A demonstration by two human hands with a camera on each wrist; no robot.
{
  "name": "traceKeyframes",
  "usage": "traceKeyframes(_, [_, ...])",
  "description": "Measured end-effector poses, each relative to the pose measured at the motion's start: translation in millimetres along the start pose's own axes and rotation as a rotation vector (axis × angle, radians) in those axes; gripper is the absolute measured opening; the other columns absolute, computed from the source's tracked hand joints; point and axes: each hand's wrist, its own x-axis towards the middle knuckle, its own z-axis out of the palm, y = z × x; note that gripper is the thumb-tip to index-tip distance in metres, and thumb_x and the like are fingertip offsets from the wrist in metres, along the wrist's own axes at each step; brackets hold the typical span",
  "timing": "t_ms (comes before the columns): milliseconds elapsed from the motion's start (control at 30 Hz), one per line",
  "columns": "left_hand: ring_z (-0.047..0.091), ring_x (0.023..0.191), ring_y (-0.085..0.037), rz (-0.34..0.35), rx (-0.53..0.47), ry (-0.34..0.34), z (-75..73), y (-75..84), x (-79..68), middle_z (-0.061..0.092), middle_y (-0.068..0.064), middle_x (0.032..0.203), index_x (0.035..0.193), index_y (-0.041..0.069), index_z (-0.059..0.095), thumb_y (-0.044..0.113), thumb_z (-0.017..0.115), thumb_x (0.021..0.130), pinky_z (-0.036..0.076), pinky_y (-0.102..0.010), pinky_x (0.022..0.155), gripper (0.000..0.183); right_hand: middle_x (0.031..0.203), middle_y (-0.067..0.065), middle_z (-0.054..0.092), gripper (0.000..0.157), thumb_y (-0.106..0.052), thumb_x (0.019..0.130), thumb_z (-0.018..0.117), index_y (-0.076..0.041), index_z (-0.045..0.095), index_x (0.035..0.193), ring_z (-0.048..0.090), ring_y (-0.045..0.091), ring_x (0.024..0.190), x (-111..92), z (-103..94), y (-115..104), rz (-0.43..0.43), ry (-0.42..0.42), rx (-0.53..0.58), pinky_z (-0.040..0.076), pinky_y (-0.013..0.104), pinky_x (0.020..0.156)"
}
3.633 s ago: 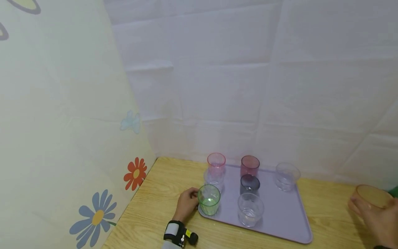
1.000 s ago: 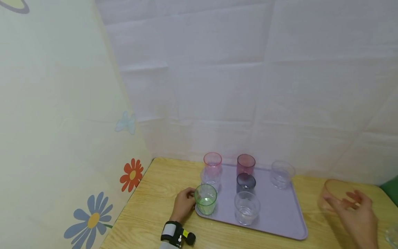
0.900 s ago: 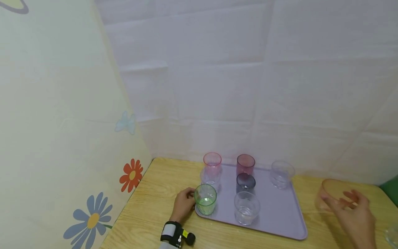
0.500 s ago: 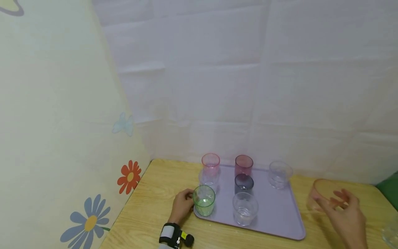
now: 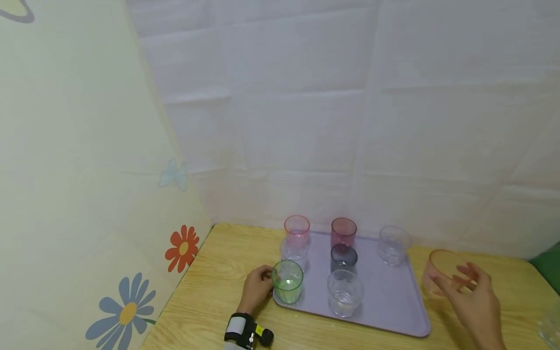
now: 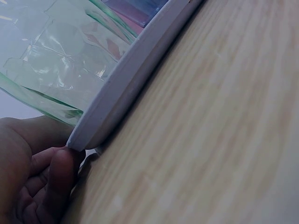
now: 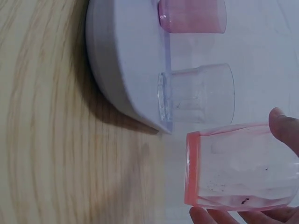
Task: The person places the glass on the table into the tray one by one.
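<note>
My right hand (image 5: pixel 477 306) holds an orange-pink glass (image 5: pixel 442 266) just right of the lilac tray (image 5: pixel 385 301). In the right wrist view, thumb and fingers are on opposite sides of this glass (image 7: pixel 243 168), which is off the table. At the tray's near left corner, my left hand (image 5: pixel 255 291) pinches the tray's edge. The left wrist view shows those fingers (image 6: pixel 60 168) at the tray rim (image 6: pixel 117 88), beside a green glass (image 6: pixel 60 70). That green glass (image 5: pixel 288 284) stands upright on the tray.
On the tray also stand a pink glass (image 5: pixel 297 233), a dark red glass (image 5: pixel 343 233), a dark grey glass (image 5: pixel 343 260) and several clear ones, among them a front glass (image 5: pixel 344 294) and one at the back right (image 5: pixel 393 248). Another clear glass (image 5: pixel 550 328) is at the right edge.
My right hand has carried the orange-pink glass leftward, from the far right towards the tray. The left hand stays at the tray's corner. The head view has shifted slightly.
</note>
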Motion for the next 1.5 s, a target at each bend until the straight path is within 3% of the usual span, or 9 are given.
traceKeyframes(133, [0.06,0.063,-0.01,-0.009,0.0,0.001,-0.2,-0.7,1.5,0.067,-0.004,0.084,0.112,0.0,0.074,0.003,0.07,0.091,0.052,-0.022,0.054,0.022,0.147,-0.004,0.052,0.103,-0.042,0.093,0.082,-0.007,0.021,0.168,0.032,-0.025,0.096,-3,4.2,-3,-0.042,0.005,0.044,0.036,-0.001,0.07])
traceKeyframes(233, [0.06,0.062,-0.01,0.0,-0.007,0.005,-0.1,-0.8,2.3,0.067,-0.003,0.083,0.111,0.001,0.075,0.004,0.071,0.091,0.052,-0.022,0.054,0.02,0.145,-0.01,0.052,0.103,-0.04,0.092,0.083,-0.007,0.022,0.168,0.033,-0.026,0.096,-3,8.0,-5,-0.058,0.009,0.06,0.035,-0.002,0.072])
traceKeyframes(400, [0.06,0.061,-0.009,-0.003,-0.012,0.009,0.7,-1.1,2.1,0.067,-0.003,0.082,0.11,0.0,0.075,0.004,0.071,0.09,0.052,-0.021,0.053,0.02,0.146,0.006,0.053,0.101,-0.04,0.092,0.084,-0.006,0.025,0.166,0.033,-0.024,0.096,-6,15.1,-11,-0.058,0.022,0.049,0.035,-0.001,0.072])
traceKeyframes(767, [0.061,0.063,-0.009,-0.009,-0.001,0.008,1.6,-0.7,2.2,0.068,-0.003,0.085,0.113,0.0,0.074,0.003,0.071,0.09,0.053,-0.022,0.054,0.024,0.143,0.013,0.054,0.097,-0.035,0.091,0.086,-0.002,0.03,0.163,0.034,-0.024,0.096,-10,25.5,-19,-0.121,0.006,0.066,0.037,-0.002,0.072])
traceKeyframes(1167, [0.06,0.063,-0.011,-0.006,-0.003,0.008,0.5,-0.5,1.0,0.067,-0.003,0.083,0.112,-0.001,0.074,0.0,0.071,0.088,0.052,-0.022,0.053,0.024,0.15,0.03,0.052,0.103,-0.037,0.09,0.087,0.006,0.027,0.162,0.032,-0.026,0.096,-16,39.2,-20,-0.202,-0.096,0.029,0.037,-0.002,0.071])
traceKeyframes(1267, [0.06,0.063,-0.011,-0.004,-0.009,0.01,0.7,-1.0,1.3,0.067,-0.003,0.083,0.111,-0.001,0.074,0.0,0.071,0.088,0.052,-0.021,0.053,0.023,0.148,0.032,0.054,0.102,-0.037,0.088,0.088,0.007,0.03,0.16,0.047,-0.012,0.103,-16,43.1,-21,-0.222,-0.123,-0.001,0.036,-0.002,0.071])
traceKeyframes(1367, [0.06,0.063,-0.011,-0.005,-0.012,0.01,1.0,-1.8,1.7,0.067,-0.003,0.082,0.111,-0.001,0.074,0.0,0.071,0.088,0.052,-0.021,0.053,0.023,0.146,0.032,0.056,0.101,-0.037,0.087,0.089,0.008,0.032,0.157,0.061,0.017,0.112,-16,47.5,-22,-0.231,-0.136,-0.03,0.036,-0.002,0.07])
traceKeyframes(1400, [0.06,0.063,-0.011,-0.006,-0.014,0.009,1.0,-2.0,1.7,0.067,-0.003,0.082,0.111,-0.001,0.074,0.0,0.071,0.088,0.052,-0.021,0.053,0.023,0.146,0.032,0.055,0.102,-0.037,0.087,0.09,0.008,0.032,0.157,0.062,0.029,0.115,-16,48.8,-22,-0.232,-0.141,-0.032,0.036,-0.002,0.069])
traceKeyframes(1500, [0.06,0.062,-0.011,-0.004,-0.014,0.007,1.3,-3.0,1.8,0.067,-0.004,0.082,0.111,-0.001,0.074,0.0,0.071,0.088,0.052,-0.022,0.053,0.022,0.147,0.032,0.054,0.104,-0.038,0.087,0.09,0.009,0.031,0.157,0.061,0.039,0.12,-15,51.7,-21,-0.223,-0.162,-0.045,0.034,-0.001,0.069])
